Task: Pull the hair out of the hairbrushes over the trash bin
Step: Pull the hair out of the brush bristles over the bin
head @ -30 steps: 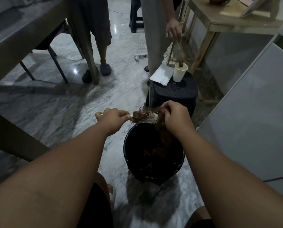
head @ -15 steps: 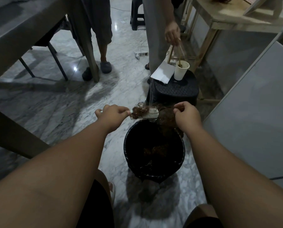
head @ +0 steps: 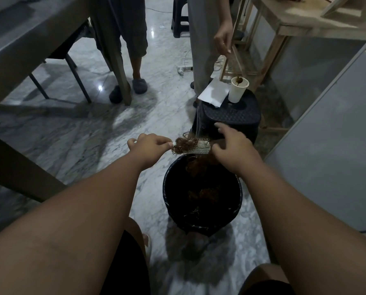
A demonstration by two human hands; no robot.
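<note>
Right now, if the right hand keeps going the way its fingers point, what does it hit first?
Probably the black stool: the right hand has fingers spread toward its front edge, though depth is unclear.

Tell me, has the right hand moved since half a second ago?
Yes. The right hand has swung back toward the hairbrush, its fingers now open. Before, it was pinching a hair clump pulled out toward the right side of the trash bin rim.

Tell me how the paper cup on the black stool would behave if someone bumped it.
The paper cup is tall and narrow, standing upright on the black stool, so it would probably tip easily. It looks thin-walled and light, likely sliding or toppling at a slight nudge. Sticks held by another person's hand reach into it; pushing those could lever it over.
</note>
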